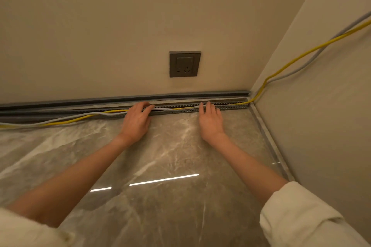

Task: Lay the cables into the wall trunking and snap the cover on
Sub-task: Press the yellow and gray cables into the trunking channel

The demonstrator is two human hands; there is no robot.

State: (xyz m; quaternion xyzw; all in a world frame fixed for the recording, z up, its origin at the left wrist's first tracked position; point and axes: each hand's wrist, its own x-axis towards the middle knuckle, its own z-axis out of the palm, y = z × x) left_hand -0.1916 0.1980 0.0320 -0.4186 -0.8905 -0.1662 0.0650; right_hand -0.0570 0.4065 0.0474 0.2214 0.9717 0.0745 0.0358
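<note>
My left hand point(136, 120) and right hand point(210, 119) are bare, no gloves, rings or watch, and my forearms are uncovered up to cream-white sleeves point(297, 214) of soft fabric, rolled back in thick folds.

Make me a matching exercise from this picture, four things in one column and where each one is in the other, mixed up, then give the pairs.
Things:
1. wall socket
2. yellow cable
3. left hand
4. slotted trunking

Places:
A. fingers on the cables, left of the other hand
B. runs along the floor at the foot of the back wall
C. set in the back wall, above the trunking
D. climbs the right wall from the corner

Pairs: 1-C, 2-D, 3-A, 4-B
</note>
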